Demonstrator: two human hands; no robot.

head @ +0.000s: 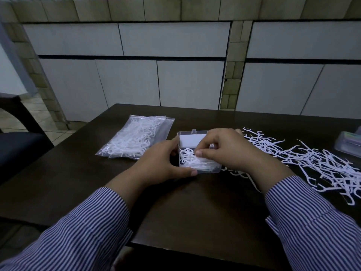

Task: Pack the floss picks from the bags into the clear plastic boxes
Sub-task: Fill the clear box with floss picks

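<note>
My left hand [164, 163] grips the clear box [197, 153] from its left side: fingers curled around the far-left wall, thumb lying along the near edge. My right hand [224, 151] is curled over the open top of the box, thumb and forefinger pinched together on the floss picks [192, 160] inside (exactly how many they pinch cannot be made out). The box sits at the middle of the dark table [175, 208], its lid hinged up at the far side. The right hand hides the right wall of the box. The picks in it lie mostly left to right, their heads toward the left.

A sealed bag [136, 137] of picks lies just left of the box, its long axis running away from me. A loose pile of picks [312, 163] spreads to the right, pointing every way. A packet [349, 143] is cut off at the right edge.
</note>
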